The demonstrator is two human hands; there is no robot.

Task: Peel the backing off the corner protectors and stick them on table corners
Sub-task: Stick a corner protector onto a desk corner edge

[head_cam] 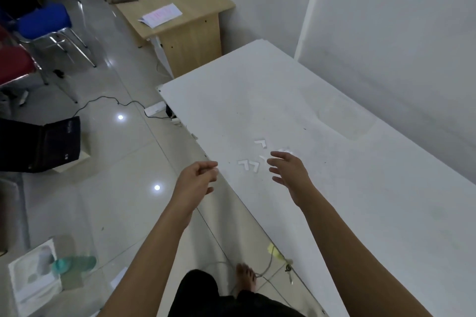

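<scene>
Several small white L-shaped corner protectors (249, 164) lie loose on the white table (334, 175) near its left edge, one more (260, 142) a little farther off. My right hand (287, 170) hovers over them with fingers spread, holding nothing. My left hand (197, 177) is at the table's left edge, its fingertips pinched together on a small whitish piece (215, 168); I cannot tell whether it is a protector or a backing strip.
A wooden desk (190, 8) with papers and dark objects stands beyond the table's far corner (161, 88). Left of the table is tiled floor with cables (108, 100), a black case (41, 144), chairs (43, 23) and papers. My bare foot (247, 278) stands by a cable.
</scene>
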